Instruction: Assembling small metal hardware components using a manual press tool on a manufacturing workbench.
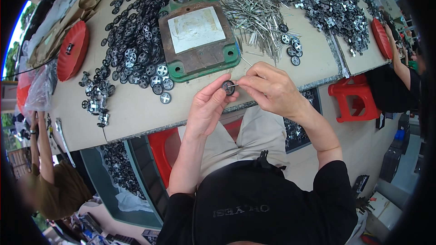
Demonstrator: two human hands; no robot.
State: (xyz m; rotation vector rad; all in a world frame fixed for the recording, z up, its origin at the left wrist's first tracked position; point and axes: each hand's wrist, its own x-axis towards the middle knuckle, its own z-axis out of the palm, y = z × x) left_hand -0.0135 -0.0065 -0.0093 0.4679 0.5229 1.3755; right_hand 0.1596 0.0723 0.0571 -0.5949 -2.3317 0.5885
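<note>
Above the table's near edge, my left hand (208, 109) pinches a small black toy wheel (228, 89) with a silver spoked face between thumb and fingers. From the other side, my right hand (274, 88) grips a thin metal axle rod (233, 85) in its fingertips. The rod's tip is at the wheel's hub; whether it sits inside the hole I cannot tell. Just beyond my hands stands a green-based press (200, 61) with a white pad (196, 29) on its plate. A heap of similar wheels (138, 41) lies left of it, and a pile of loose rods (254, 16) lies right.
Small wheeled assemblies (96, 93) lie on the left, near a red plate (74, 51). Black and silver parts (336, 9) are heaped at the far right. Another red plate (381, 38) and a red stool (354, 97) are beyond. Other people work at both sides.
</note>
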